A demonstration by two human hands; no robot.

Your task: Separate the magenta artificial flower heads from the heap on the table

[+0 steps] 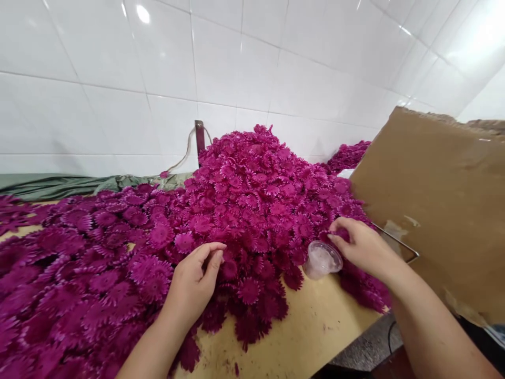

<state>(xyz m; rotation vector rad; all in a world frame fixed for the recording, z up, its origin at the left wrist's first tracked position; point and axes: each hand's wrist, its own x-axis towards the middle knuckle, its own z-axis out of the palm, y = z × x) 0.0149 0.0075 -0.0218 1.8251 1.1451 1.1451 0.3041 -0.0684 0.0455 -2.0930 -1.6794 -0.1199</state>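
A large heap of magenta artificial flower heads (252, 200) with fringed petals covers much of the table. At the heap's front, my left hand (195, 281) has its thumb and index finger pinched together; what lies between them, if anything, is too small to make out. Over on the right, my right hand (365, 250) is closed with a magenta flower piece (342, 235) between its fingers, partly hidden. Just left of that hand stands a clear plastic cup (320, 260) with whitish, translucent contents, slightly tilted against the flowers.
A big brown cardboard sheet (437, 205) leans at the right, beside the table edge. More flower heads (349, 156) lie behind the heap near the white tiled wall (165, 68). Green cloth (79, 184) runs along the back left. The yellowish tabletop (300, 331) shows in front.
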